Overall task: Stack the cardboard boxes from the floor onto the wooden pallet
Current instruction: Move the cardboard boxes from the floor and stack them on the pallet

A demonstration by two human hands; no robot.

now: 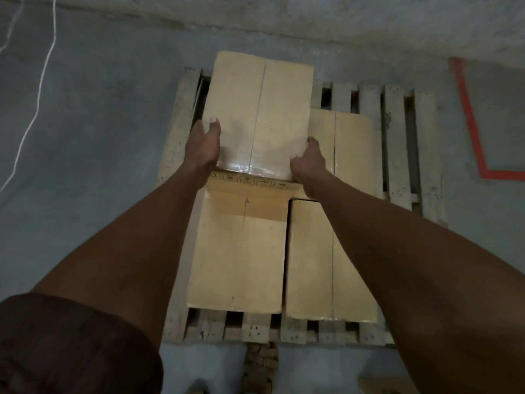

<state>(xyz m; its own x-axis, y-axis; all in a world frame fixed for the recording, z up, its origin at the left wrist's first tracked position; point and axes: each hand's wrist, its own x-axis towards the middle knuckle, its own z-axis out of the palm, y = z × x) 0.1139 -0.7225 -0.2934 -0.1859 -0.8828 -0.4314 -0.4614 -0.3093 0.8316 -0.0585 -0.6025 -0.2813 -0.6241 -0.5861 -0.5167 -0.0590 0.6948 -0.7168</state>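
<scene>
gripping cardboard box near corners, left hand, right hand, above pallet

Floor: grey concrete, mottled and scuffed, filling most of the view. Wall base: rough, paler grey plaster across twelve o'clock, meeting the floor along an uneven line. Red tape marking: L-shaped strip stuck to the floor at two to three o'clock. White cord: thin line trailing down the floor from eleven to nine o'clock. Light: dim, even, no hard shadows.
</scene>
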